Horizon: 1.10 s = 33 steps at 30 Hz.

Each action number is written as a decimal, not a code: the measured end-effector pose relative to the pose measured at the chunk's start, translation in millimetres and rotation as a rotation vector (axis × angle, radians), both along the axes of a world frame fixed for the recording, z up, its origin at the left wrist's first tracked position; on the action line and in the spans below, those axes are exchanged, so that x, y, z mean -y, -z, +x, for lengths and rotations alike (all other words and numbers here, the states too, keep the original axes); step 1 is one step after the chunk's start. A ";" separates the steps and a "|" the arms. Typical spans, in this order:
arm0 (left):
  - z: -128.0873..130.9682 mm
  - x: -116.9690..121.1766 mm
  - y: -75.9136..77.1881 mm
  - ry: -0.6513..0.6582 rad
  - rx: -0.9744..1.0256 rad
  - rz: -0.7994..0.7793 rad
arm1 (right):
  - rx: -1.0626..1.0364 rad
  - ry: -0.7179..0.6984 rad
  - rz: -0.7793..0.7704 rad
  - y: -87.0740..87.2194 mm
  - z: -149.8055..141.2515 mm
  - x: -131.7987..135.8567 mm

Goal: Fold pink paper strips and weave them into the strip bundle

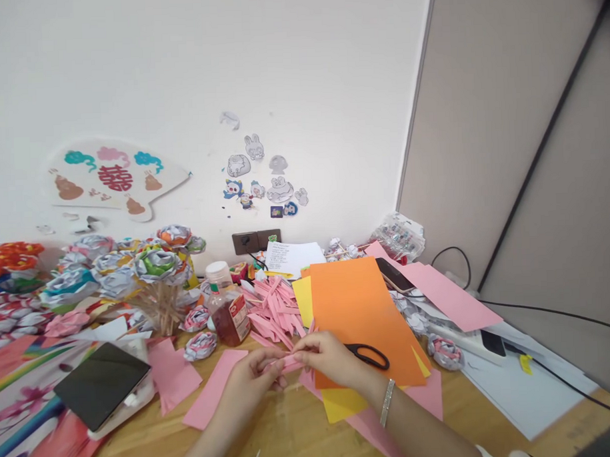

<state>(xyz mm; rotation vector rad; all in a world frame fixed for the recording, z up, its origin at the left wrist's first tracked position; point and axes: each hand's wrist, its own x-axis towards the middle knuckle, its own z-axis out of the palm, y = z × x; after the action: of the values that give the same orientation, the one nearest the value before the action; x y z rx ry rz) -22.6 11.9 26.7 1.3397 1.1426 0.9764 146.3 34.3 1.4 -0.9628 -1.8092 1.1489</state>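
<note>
L grip [260,371] & R grip [324,354] both pinching, thumb vs. fingers, on one narrow pink paper strip [291,363]. Strip sits b/w the two, over the surface [282,429]; touching the wood or not, can't tell. Fingers cover most of it, so exact fold state n/a.

To handle it well, I'd say: line up long edges first, then crease. L grip best as the steady anchor, R grip doing the pressing, light thumb from mid. out to the ends. Paper's thin, prob. tears or skews if the two grips pull apart, so min. tension, just enough to stay flat. Short pinches near the crease should beat a long reach; if edges drift, re-align before pressing hard.

Around the grips: pile of pink strips [272,309] just beyond both, handy as a width ref. Flat pink sheet [215,388] lies beside L grip, outer side. Plastic bottle [228,314] stands beyond L grip, near the pile; elbow room OK but mind any wide L swing. Black scissors [372,355] rest on the orange sheet [352,307], handle just past R wrist, blades mostly hidden; keep R wrist off the handle. Yellow sheet [344,404] pokes out on the near side of R grip.
</note>
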 end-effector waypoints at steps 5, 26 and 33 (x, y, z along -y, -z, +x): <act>-1.0 0.7 -2.7 0.029 0.010 -0.026 | -0.007 0.008 0.001 0.1 -0.1 -0.9; -7.7 1.2 -16.6 0.170 0.016 -0.106 | -0.049 -0.053 -0.059 -1.0 8.4 -7.0; -10.9 -3.6 -8.8 0.165 0.018 -0.099 | -0.037 -0.087 -0.033 -8.4 18.9 -6.9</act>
<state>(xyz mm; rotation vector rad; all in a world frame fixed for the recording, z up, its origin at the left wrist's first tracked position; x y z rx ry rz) -33.5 15.5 35.5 1.3201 1.0359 0.8005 165.2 41.1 9.8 -0.8836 -1.8222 1.2456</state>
